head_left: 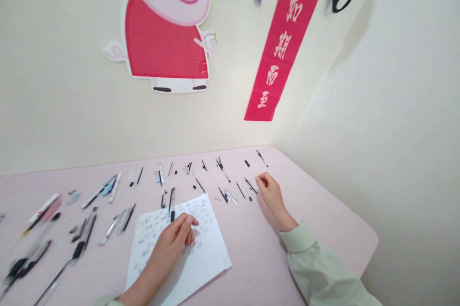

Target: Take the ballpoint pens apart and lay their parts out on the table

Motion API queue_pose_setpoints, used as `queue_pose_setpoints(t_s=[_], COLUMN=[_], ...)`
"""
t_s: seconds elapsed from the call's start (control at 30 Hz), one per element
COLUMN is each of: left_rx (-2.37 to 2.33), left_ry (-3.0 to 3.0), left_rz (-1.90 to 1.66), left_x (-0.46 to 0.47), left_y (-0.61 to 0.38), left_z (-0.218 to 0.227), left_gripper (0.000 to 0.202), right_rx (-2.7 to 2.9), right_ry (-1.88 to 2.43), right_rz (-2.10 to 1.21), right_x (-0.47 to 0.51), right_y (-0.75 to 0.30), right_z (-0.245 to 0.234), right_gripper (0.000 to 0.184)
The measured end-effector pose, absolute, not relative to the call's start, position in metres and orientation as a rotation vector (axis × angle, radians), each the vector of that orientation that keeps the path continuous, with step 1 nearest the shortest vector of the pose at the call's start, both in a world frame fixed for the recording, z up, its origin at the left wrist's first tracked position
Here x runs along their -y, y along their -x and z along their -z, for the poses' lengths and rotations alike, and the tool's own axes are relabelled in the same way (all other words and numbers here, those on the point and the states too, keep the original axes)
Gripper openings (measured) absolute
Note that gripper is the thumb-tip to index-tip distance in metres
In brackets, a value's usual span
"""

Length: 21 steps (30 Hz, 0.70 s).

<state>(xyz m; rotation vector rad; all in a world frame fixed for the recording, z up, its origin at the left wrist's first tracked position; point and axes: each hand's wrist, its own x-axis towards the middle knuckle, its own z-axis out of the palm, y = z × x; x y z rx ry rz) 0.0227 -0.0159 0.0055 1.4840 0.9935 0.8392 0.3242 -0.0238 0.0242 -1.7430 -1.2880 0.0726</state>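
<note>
My left hand [177, 236] hovers over a white sheet of handwritten paper [210, 258], its fingers curled together. Whether anything small is inside them is hidden. Just beyond it, a pen with a black end [172, 203] overlaps the sheet's upper edge. Farther right, my right hand [272, 195] has thumb and fingers pinched together, and anything they hold is too small to make out. Close to those fingertips lie a dark pen piece [250, 185] and a thin black refill [240, 190]. Clear tubes [231, 195] rest to their left.
Many pens and pen parts are spread over the pink table [316, 229], including white pens [115, 187] and black-ended pens [78, 250] at left. A black cap [247, 163] and a pen [261, 157] lie at the back right. Walls with a pig cutout [165, 37] and red banner [283, 47] border the table.
</note>
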Motion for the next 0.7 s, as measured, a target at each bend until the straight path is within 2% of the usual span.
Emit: queue_pose_setpoints(t_s=[0.13, 0.23, 0.33, 0.5, 0.7], left_rx=[-0.982, -0.980, -1.001, -1.033, -1.062], left_ry=[-1.494, -1.467, -1.408, -1.397, -1.459], left_rz=[-0.837, -0.840, -0.856, -0.855, -0.834], left_x=[0.017, 0.019, 0.018, 0.017, 0.018], left_y=[-0.023, -0.023, -0.023, -0.021, -0.022], left_z=[-0.007, -0.011, -0.012, -0.012, -0.018], left_gripper=[0.043, 0.045, 0.046, 0.041, 0.042], right_rx=[1.611, 1.918, 2.067, 1.873, 1.551], right_ry=[1.565, 1.482, 1.374, 1.542, 2.149], right_rz=[-0.417, -0.494, -0.502, -0.278, 0.038], right_x=[0.047, 0.063, 0.067, 0.044, 0.025], right_y=[-0.252, -0.206, -0.191, -0.243, -0.335], right_z=[-0.032, -0.025, -0.020, -0.026, -0.020], right_gripper=[0.009, 0.003, 0.007, 0.012, 0.013])
